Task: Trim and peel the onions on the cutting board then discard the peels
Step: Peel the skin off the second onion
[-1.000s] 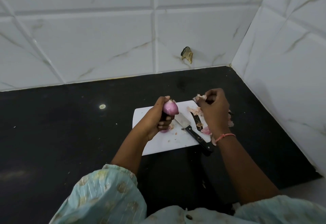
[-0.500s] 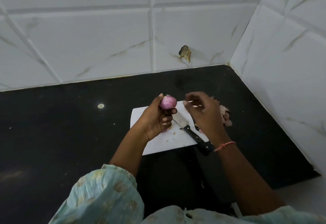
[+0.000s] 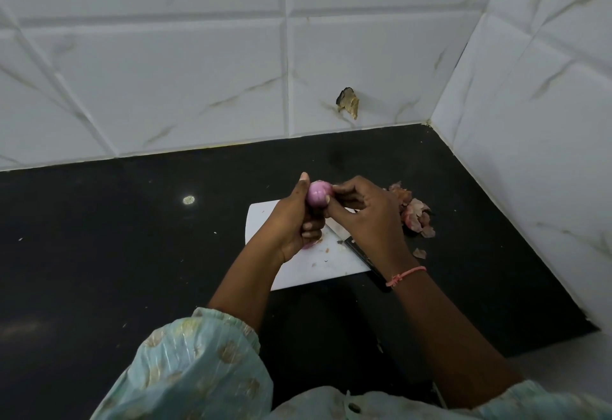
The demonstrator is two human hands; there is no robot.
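Your left hand (image 3: 291, 221) has its grip closed around a pink peeled onion (image 3: 317, 193), held up above the far edge of the white cutting board (image 3: 318, 262). Your right hand (image 3: 366, 217) pinches at the onion's right side with thumb and fingertips; whether it has a strip of skin is hard to tell. A knife (image 3: 359, 255) lies on the board, mostly hidden under your right wrist. A pile of onion peels (image 3: 414, 212) sits on the black bench (image 3: 132, 254), just right of the board.
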